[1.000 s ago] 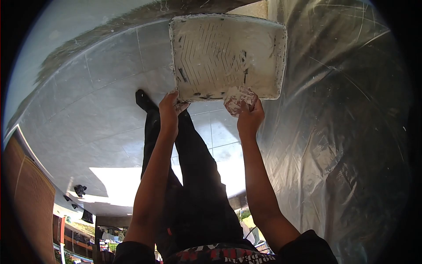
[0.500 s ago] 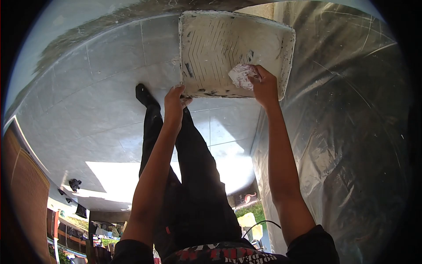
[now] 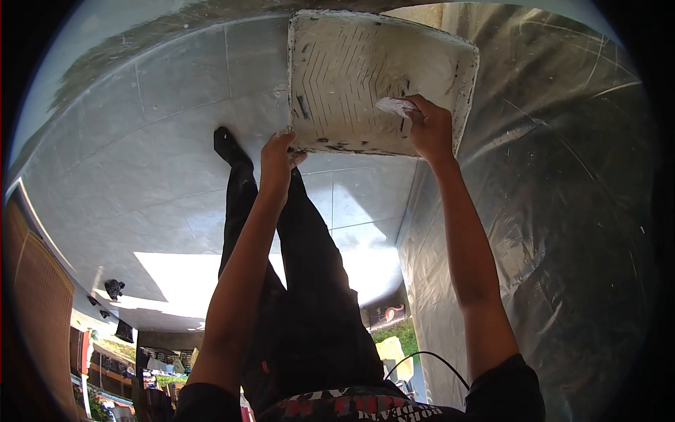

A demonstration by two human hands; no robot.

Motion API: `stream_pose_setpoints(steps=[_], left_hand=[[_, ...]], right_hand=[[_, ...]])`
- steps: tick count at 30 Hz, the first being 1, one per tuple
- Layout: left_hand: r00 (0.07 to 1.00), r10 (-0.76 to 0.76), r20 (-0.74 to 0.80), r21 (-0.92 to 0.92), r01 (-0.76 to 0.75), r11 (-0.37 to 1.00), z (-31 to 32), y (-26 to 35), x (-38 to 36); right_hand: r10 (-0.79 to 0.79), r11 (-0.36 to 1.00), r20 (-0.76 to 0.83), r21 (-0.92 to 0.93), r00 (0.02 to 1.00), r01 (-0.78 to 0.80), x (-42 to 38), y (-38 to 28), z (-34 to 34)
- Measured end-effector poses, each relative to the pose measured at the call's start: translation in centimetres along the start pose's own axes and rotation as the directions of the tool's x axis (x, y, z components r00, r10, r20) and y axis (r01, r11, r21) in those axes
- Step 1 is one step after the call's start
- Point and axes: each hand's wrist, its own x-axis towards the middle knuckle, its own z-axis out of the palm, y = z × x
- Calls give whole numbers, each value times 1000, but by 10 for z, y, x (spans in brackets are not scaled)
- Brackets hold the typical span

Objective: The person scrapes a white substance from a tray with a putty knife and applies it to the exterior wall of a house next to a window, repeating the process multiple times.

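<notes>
A paint tray (image 3: pixel 337 77), off-white with chevron ridges and dark worn patches, spans the top centre of the head view. My left hand (image 3: pixel 277 158) grips its near left corner, thumb on the rim and fingers underneath, with whitish smears on the fingertips. Over the right half of the tray, my right hand (image 3: pixel 430 132) pinches a crumpled white cloth (image 3: pixel 397 107) with reddish marks. The cloth overlaps the tray's inner surface near the end of the ridges. Part of it is hidden behind my fingers.
Grey tiled floor (image 3: pixel 176 162) stretches to the left, with a bright sunlit patch behind my legs. Clear plastic sheeting (image 3: pixel 548 211) hangs along the right side. My foot in a black sock (image 3: pixel 228 146) is left of the tray. Small dark items (image 3: pixel 114 288) lie on the floor at lower left.
My right hand has moved slightly right and turned, so the cloth now shows as a thinner, flatter bundle. My left hand keeps its hold on the tray corner.
</notes>
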Motion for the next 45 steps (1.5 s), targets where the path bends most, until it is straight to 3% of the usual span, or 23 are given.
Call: stream_pose_setpoints(steps=[2,4,8,17,20,23,25,28,35,43,45], left_hand=[[1000,0,19,8,-1,1000,-2,-1,1],[1000,5,9,0,-5,1000,1,1,-2],[1000,-15,4,11,15,1000,1,3,0],[1000,-5,21,-46,6,999,-2,-2,2],[1000,-12,-9,-95,11,995,1,1,-1],[998,-27,-49,-137,20,990,7,5,-4],[999,-29,-46,-119,23,993,8,5,-2],[998,-31,-56,-112,24,993,9,4,-1],[998,-29,-52,-145,21,989,7,2,1],[998,-45,-39,-154,39,987,5,2,2],[998,-43,-39,-154,37,987,4,2,3]], right_hand=[[-19,1000,-45,13,999,20,2,-4,0],[-278,960,-153,-80,948,269,1,-11,5],[-417,897,-30,-176,908,406,-27,-7,18],[-349,922,172,-110,921,370,-58,-2,2],[-289,911,280,-213,916,352,-54,-3,-3],[-165,936,376,-232,912,265,-41,-5,-10],[39,965,482,-245,875,92,-26,-17,-18],[126,956,557,-290,821,50,-6,-20,-20],[171,951,621,-308,765,37,9,-18,-31],[152,924,687,-353,711,145,19,-22,-45],[173,940,665,-332,726,81,22,-17,-52]])
